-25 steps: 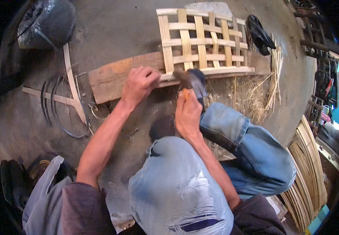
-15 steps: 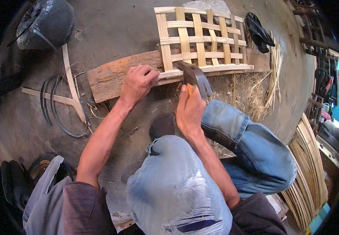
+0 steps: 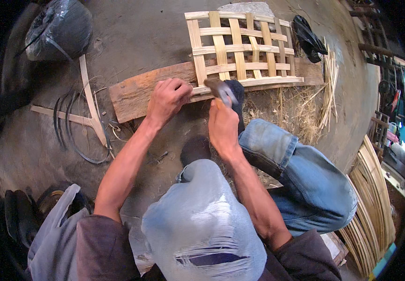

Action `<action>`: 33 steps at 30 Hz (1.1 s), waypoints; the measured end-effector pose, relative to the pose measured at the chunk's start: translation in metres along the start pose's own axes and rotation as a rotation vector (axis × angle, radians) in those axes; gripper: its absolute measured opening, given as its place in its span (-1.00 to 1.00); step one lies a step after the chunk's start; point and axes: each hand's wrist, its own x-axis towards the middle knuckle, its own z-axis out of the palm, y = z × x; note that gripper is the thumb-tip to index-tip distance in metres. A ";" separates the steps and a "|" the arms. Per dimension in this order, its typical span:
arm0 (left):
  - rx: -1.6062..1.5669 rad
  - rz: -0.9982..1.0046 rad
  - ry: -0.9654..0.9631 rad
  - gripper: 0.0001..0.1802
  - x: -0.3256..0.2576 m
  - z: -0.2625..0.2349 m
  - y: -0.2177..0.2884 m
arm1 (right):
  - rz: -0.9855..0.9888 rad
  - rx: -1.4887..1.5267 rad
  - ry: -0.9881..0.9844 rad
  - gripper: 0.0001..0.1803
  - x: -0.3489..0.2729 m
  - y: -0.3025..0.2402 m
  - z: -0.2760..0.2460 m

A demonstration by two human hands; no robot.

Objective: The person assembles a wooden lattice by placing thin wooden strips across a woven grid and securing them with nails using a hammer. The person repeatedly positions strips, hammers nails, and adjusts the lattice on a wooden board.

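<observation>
A lattice of pale, flat woven strips, likely split bamboo [image 3: 236,35], rests with its near edge on a rough wooden plank [image 3: 141,84]. My left hand [image 3: 168,99] is closed at the left end of the lattice's nearest strip, thumb and fingertips pinched on it. Whether a nail is also in those fingers cannot be made out. My right hand [image 3: 224,124] grips a hammer [image 3: 220,90] by its orange-brown handle. The metal head, slightly blurred, is over the near strip, just right of my left hand; contact is unclear.
My dark-covered foot [image 3: 236,96] is at the plank beside the hammer. Straw-like shavings [image 3: 300,117] and thin sticks [image 3: 331,89] lie right. Left are black coiled bands [image 3: 73,136], loose pale strips [image 3: 90,93] and a plastic-wrapped bundle [image 3: 59,30]. Long strips [image 3: 373,206] are stacked lower right.
The hammer head has swung slightly left and its tilt has changed, uncovering my dark-covered foot. My left hand keeps its pinch at the strip's end. The whole view has shifted a little.
</observation>
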 end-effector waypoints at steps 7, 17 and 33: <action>-0.114 -0.022 -0.015 -0.85 0.000 0.003 -0.008 | -0.245 -0.019 0.354 -0.77 0.067 -0.020 -0.057; -0.091 -0.033 -0.079 -0.80 0.003 -0.016 -0.005 | -0.455 -0.426 -0.228 -0.63 0.140 0.089 -0.232; -0.009 -0.082 -0.282 -0.88 0.101 -0.090 0.014 | 0.302 -0.171 0.195 -0.70 -0.118 0.319 -0.168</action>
